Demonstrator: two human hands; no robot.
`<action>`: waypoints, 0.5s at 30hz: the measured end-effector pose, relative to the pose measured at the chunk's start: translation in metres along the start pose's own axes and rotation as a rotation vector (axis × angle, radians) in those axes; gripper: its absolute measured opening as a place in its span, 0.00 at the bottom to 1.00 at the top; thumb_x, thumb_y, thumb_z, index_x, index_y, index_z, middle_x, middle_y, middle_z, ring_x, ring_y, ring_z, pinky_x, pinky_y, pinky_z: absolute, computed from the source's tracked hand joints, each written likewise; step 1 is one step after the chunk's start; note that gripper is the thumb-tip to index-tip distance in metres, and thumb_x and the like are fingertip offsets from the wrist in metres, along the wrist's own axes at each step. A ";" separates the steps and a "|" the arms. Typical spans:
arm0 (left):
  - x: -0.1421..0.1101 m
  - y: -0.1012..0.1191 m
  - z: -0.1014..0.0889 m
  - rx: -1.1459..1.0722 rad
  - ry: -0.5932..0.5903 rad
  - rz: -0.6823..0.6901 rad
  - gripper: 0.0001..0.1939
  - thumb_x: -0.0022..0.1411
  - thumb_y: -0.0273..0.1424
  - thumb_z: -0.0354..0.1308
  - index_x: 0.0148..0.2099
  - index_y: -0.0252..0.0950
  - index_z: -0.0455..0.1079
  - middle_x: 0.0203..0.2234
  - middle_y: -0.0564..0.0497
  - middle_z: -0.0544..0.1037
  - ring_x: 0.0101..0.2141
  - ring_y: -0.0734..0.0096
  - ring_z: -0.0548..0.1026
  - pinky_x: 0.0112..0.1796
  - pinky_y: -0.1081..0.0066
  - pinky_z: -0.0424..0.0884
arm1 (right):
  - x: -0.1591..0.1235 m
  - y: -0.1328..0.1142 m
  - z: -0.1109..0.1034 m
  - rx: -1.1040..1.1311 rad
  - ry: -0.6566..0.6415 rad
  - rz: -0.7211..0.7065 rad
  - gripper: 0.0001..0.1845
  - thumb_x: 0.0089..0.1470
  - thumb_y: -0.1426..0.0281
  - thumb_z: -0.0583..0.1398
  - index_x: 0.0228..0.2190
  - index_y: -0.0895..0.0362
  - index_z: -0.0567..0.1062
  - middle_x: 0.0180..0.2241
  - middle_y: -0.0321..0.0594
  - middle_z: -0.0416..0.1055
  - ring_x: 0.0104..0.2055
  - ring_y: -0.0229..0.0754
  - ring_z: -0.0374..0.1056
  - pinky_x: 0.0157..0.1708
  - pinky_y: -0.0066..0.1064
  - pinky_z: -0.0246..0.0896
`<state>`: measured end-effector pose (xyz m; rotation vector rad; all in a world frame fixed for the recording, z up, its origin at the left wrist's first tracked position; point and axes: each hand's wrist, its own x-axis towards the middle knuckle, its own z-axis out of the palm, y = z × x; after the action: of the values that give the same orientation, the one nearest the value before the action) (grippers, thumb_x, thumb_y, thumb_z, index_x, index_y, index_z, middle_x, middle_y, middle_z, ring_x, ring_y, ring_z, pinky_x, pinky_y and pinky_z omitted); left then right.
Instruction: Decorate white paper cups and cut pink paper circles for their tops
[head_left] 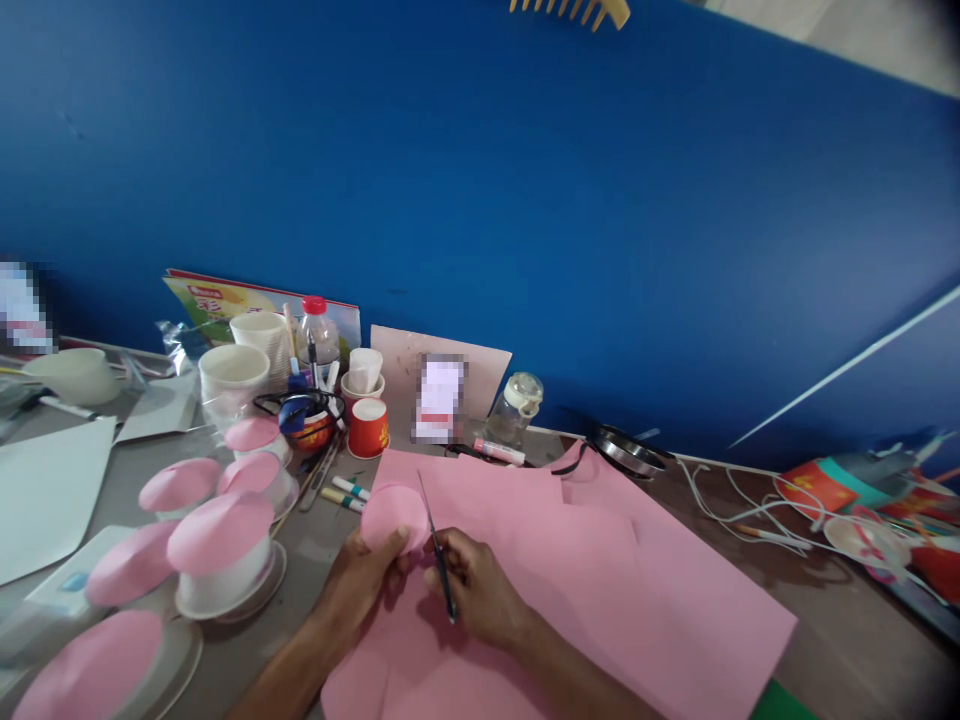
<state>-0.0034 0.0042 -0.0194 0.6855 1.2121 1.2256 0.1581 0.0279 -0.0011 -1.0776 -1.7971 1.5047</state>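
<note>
My left hand pinches a round pink paper disc at its lower edge. My right hand grips a pair of black scissors, whose thin blade points up along the disc's right side. Both hands hover over a large pink paper sheet spread on the grey table. To the left, several white cups topped with pink paper caps stand on saucers.
Behind the sheet stand a red paper cup, white cups, a plastic bottle, a small glass jar and markers. A metal dish, white cables and colourful clutter lie right. A blue wall backs the table.
</note>
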 end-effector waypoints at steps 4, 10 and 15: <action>0.001 -0.002 -0.001 -0.018 -0.008 0.002 0.20 0.52 0.43 0.62 0.19 0.33 0.65 0.08 0.57 0.64 0.11 0.80 0.59 0.15 0.77 0.53 | 0.000 -0.003 0.000 0.012 0.003 0.008 0.05 0.48 0.74 0.57 0.32 0.57 0.68 0.20 0.28 0.60 0.20 0.31 0.53 0.20 0.23 0.49; 0.000 0.000 -0.001 0.014 0.008 -0.007 0.20 0.52 0.42 0.62 0.18 0.34 0.64 0.08 0.57 0.63 0.11 0.80 0.59 0.15 0.77 0.53 | -0.001 -0.005 0.000 -0.006 0.019 0.030 0.03 0.48 0.72 0.58 0.30 0.57 0.68 0.20 0.29 0.60 0.20 0.31 0.53 0.20 0.23 0.49; -0.003 0.007 0.001 0.079 0.043 -0.044 0.22 0.49 0.44 0.63 0.17 0.34 0.63 0.07 0.58 0.62 0.11 0.80 0.58 0.14 0.77 0.52 | -0.001 -0.005 0.000 -0.003 0.008 0.039 0.06 0.48 0.69 0.60 0.30 0.56 0.68 0.19 0.28 0.59 0.20 0.31 0.52 0.20 0.24 0.49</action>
<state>-0.0044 0.0039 -0.0120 0.6907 1.3105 1.1659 0.1576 0.0273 0.0043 -1.1242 -1.7827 1.5184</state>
